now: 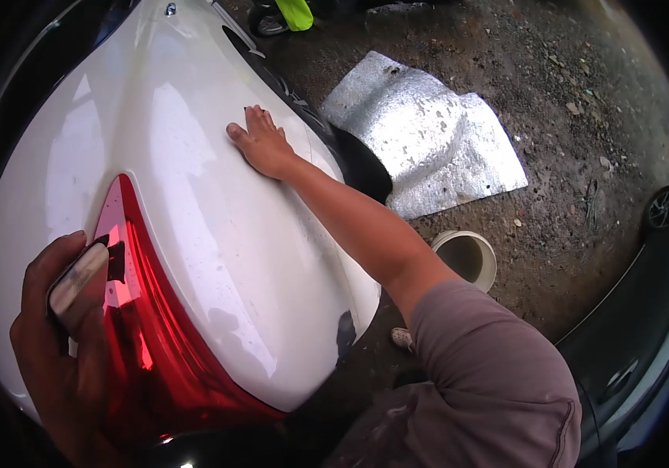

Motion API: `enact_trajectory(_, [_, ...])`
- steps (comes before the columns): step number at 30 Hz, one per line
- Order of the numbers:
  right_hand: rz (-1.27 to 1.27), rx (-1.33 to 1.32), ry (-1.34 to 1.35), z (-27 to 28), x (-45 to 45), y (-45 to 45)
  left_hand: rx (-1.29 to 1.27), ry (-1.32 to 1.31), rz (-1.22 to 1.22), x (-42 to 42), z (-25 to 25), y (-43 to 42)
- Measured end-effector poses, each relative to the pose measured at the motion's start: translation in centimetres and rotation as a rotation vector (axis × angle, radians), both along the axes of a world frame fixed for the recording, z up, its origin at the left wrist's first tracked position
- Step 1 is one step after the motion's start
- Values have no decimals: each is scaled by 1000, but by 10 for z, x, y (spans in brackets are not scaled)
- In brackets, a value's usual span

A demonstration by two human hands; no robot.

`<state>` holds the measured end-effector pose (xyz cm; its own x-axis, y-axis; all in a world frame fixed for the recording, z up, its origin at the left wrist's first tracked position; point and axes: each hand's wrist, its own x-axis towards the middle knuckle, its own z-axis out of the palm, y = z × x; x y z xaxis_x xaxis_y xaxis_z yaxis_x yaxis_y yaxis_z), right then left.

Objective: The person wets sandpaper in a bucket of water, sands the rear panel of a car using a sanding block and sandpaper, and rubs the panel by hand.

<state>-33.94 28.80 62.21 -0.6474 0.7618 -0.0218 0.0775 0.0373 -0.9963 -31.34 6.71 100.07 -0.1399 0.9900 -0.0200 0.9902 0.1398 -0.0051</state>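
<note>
My left hand (61, 351) is closed around a small flat block (78, 287) with a pale, worn face and dark edges. It is held up in front of the red tail light (164, 343) of a white car. My right hand (264, 146) lies flat on the car's white rear side panel (194, 195), palm down, thumb apart from the fingers. A small dark spot shows by its fingertips; I cannot tell what it is. Droplets or specks dot the paint and the light. Low on the panel's rear corner is a dark grey patch (345, 335).
A crumpled silver foil sheet (428, 132) lies on the wet, gravelly ground beside the rear wheel. Near my right elbow stands a pale bucket (487, 257) with greyish contents. A dark car (615, 343) is at the right. Something lime-yellow (295, 14) shows at the top.
</note>
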Motion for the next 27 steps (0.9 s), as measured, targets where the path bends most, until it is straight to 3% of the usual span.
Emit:
enact_trajectory(4, [69, 146, 20, -9, 73, -120, 8, 10, 83, 14, 2, 2])
enact_trajectory(7, [61, 135, 31, -8, 72, -118, -24, 39, 125, 12, 0, -2])
enact_trajectory(11, [-17, 29, 25, -7, -8, 12, -15, 70, 40, 6, 1, -3])
enact_trajectory(14, [-13, -25, 24, -8, -10, 17, 4, 39, 22, 5, 2, -3])
enact_trajectory(18, [65, 132, 60, -10, 79, -124, -25, 17, 73, 12, 3, -2])
enact_trajectory(21, [59, 187, 54, -13, 87, -141, -52, 103, 61, 12, 1, -7])
enact_trajectory(23, [10, 79, 86, -13, 42, -71, -1, -61, 189, 17, -4, -8])
enact_trajectory(25, [-31, 5, 34, -7, 3, 1, 25, -26, 190, 8, -4, -10])
enact_trajectory(27, [-40, -42, 23, -9, -11, 17, 27, -3, 194, 4, -3, -10])
